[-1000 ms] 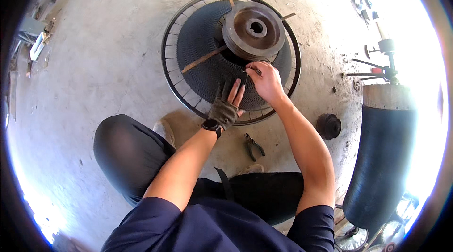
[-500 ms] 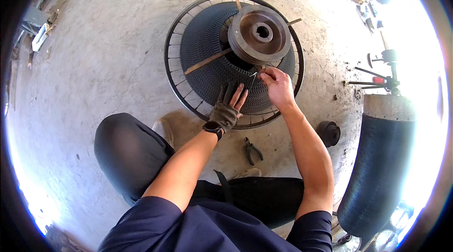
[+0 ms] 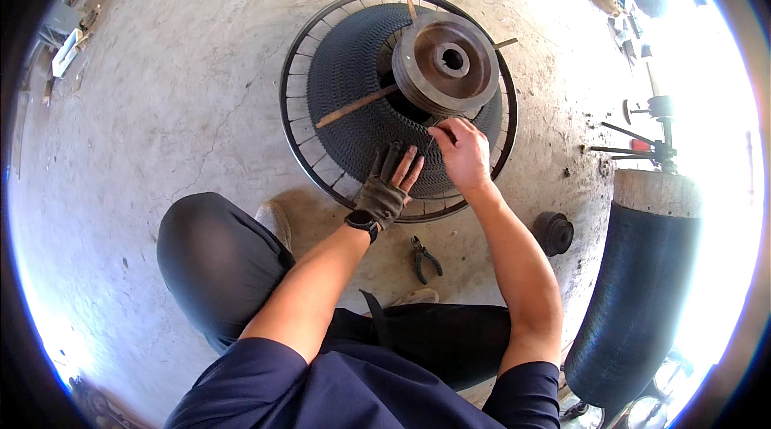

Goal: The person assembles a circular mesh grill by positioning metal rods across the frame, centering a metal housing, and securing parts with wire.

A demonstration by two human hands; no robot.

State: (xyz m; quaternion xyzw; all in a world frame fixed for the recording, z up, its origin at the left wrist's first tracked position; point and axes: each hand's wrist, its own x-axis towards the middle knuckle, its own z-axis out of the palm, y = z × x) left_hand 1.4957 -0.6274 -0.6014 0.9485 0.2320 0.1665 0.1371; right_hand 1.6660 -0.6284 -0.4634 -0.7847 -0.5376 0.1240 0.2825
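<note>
A dark ring-shaped coil of textured, chain-like strip (image 3: 341, 68) lies on a spoked wheel rim (image 3: 283, 100) on the floor. On top of it a heavy rusty-brown grooved pulley (image 3: 478, 80) sits slightly tilted, over wooden sticks (image 3: 353, 106) that reach outward. My left hand (image 3: 388, 188), in a worn dark glove with some fingers bare, rests flat on the near side of the coil, fingers outstretched. Bare and closed in a pinch, my right hand (image 3: 464, 152) is at the coil's inner edge just below the pulley. Its fingertips hold a thin wire, now mostly hidden.
Pliers (image 3: 426, 259) lie on the concrete floor between the wheel and my legs. A small dark pulley (image 3: 554, 233) stands to the right. Beyond it is a large dark cylinder (image 3: 626, 284) with a metal rod fitting (image 3: 662, 140) at its far end.
My right hand has turned and shifted slightly left and down, its fingers covering the wire that showed before. The left hand stays on the coil; the whole view has shifted slightly.
</note>
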